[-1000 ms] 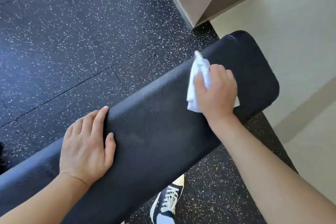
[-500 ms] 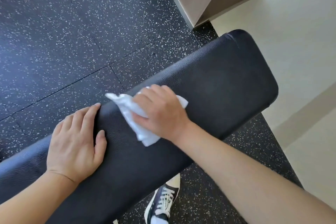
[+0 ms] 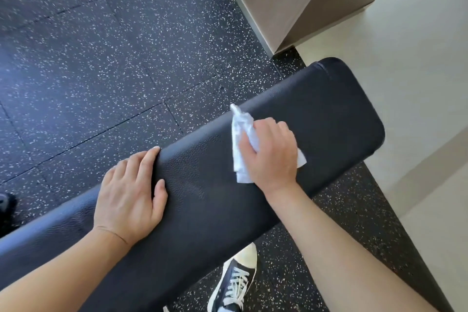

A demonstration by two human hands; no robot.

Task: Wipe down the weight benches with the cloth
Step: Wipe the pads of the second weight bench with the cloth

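Note:
A black padded weight bench (image 3: 329, 119) runs diagonally from lower left to upper right. My right hand (image 3: 272, 153) grips a crumpled white cloth (image 3: 239, 147) and presses it onto the bench top, a little short of the bench's rounded far end. The cloth sticks out past my fingers to the left and peeks out at the right under my palm. My left hand (image 3: 130, 196) rests flat on the pad further down, fingers straight and reaching over the far edge.
Black speckled rubber floor tiles (image 3: 101, 71) lie beyond the bench. A beige wall corner (image 3: 291, 2) and pale floor (image 3: 417, 58) stand at the upper right. My black-and-white sneaker (image 3: 234, 284) shows under the bench's near edge.
My right hand has swept the cloth back along the pad toward the far end, after coming close to my left hand half a second ago. My left hand stays planted.

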